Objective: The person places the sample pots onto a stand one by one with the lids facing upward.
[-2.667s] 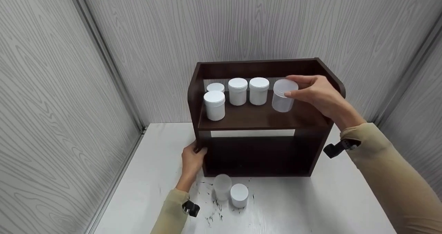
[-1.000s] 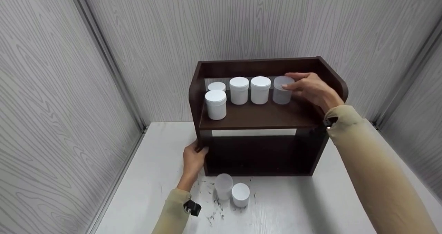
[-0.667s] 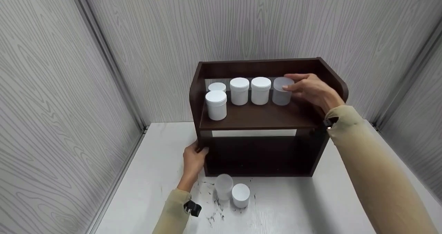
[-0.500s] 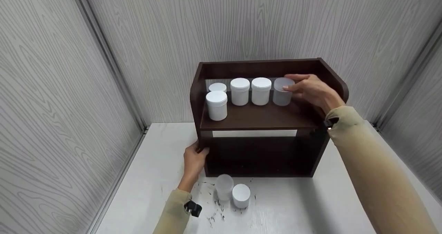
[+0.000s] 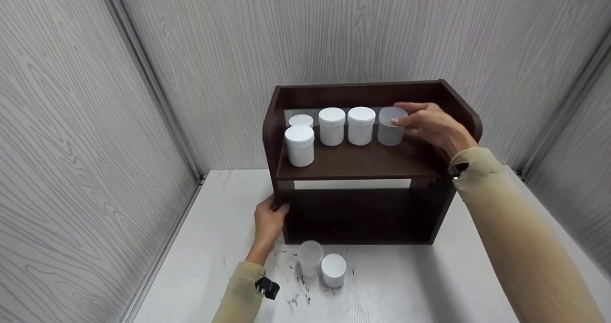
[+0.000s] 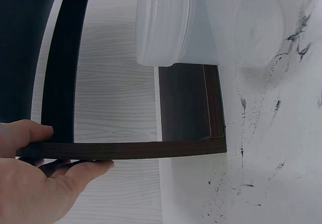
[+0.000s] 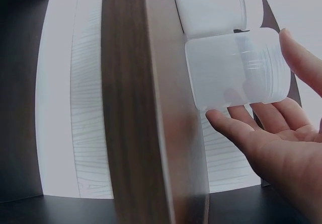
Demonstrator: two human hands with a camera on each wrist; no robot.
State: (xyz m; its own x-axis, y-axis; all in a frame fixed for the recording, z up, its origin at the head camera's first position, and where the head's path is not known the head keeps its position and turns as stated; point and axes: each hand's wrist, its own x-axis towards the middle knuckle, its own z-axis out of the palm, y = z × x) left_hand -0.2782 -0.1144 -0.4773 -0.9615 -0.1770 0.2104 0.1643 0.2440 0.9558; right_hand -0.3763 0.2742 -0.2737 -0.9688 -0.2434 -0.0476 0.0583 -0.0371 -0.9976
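On the upper board of a dark brown two-tier shelf [image 5: 353,163], my right hand [image 5: 432,125] holds a translucent lidded jar [image 5: 390,131] around its lid. The jar stands upright with its base at the board, just right of a white jar [image 5: 360,128]; the right wrist view shows my thumb by the lid [image 7: 279,65] and fingers along the side. My left hand [image 5: 268,220] grips the shelf's left side panel [image 6: 126,150], thumb on one face and fingers on the other.
Another white jar [image 5: 331,128] stands in the back row. At the left end, one white jar [image 5: 300,149] partly hides another [image 5: 300,119]. In front of the shelf, a translucent jar [image 5: 310,258] and a short white jar [image 5: 333,270] stand on the white, dark-marked table [image 5: 382,289].
Since the oldest frame, my right hand has moved the translucent jar back and slightly down, into line with the white jars. Over the last second both hands have stayed in place.
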